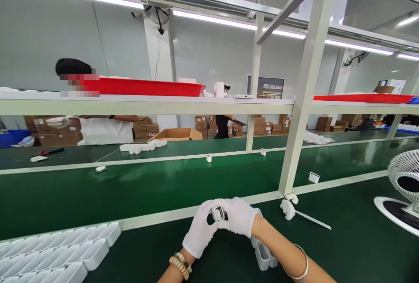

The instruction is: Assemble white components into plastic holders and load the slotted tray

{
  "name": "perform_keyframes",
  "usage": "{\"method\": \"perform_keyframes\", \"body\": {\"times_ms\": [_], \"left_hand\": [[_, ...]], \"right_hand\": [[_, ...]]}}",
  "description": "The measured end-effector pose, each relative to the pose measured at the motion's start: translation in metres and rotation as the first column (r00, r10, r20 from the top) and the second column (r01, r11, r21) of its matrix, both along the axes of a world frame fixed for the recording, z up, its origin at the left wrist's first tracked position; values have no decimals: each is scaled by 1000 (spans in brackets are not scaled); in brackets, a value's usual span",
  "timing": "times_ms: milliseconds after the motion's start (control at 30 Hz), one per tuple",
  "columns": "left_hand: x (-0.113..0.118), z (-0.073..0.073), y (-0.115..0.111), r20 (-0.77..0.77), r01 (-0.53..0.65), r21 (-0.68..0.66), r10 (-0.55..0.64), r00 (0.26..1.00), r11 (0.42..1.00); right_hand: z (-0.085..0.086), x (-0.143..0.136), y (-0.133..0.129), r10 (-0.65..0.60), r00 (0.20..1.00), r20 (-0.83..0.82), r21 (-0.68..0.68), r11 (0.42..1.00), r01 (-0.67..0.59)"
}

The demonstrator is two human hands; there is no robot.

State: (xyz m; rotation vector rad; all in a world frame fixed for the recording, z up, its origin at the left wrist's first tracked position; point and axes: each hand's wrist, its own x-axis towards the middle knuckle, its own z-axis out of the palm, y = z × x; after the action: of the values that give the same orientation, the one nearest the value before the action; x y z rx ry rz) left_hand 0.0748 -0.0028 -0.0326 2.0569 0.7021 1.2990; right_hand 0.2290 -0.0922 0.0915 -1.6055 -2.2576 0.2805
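My left hand [202, 226] and my right hand [239, 216], both in white gloves, are closed on a small white plastic housing [218, 214] with a dark-rimmed opening. They hold it between the fingertips above the near edge of the green conveyor. Under my right forearm stand a few open white plastic cases [262, 254], partly hidden by the arm. To the left, rows of white cases [59, 254] lie packed side by side on the bench.
A white fan [407, 182] stands at the right edge. A metal post [303, 82] rises right of my hands, with a white strip [313, 219] and crumpled white material near its foot. Small white parts sit on the green belt [157, 187]. A co-worker [106, 130] stands beyond it.
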Motion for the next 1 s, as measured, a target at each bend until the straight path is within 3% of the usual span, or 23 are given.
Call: {"method": "perform_keyframes", "body": {"times_ms": [100,267,367,500,633,767,867,1000], "left_hand": [[1,-7,3,-17,6,-19,-7,1000,1000],[0,-8,2,-172,9,-97,-26,985,995],[0,-2,-4,-353,12,-103,-48,934,995],[2,9,-13,-570,-1,-2,0,821,1000],[2,18,-21,-664,12,46,22,748,999],[2,25,-25,-693,28,76,33,720,997],[2,25,-25,-699,40,107,46,713,993],[0,12,-18,-648,92,216,72,758,972]], "right_hand": [[4,10,4,-24,1000,-5,-16,1000,24],[-1,61,27,-265,963,-36,-12,964,265],[-14,98,42,-411,912,4,-30,911,411],[-40,128,51,-565,824,35,-31,824,566],[-64,134,55,-651,758,43,6,759,651],[-72,132,57,-709,701,76,51,705,707],[-72,129,55,-716,690,105,69,697,714],[-72,121,51,-688,703,179,43,720,693]]}}
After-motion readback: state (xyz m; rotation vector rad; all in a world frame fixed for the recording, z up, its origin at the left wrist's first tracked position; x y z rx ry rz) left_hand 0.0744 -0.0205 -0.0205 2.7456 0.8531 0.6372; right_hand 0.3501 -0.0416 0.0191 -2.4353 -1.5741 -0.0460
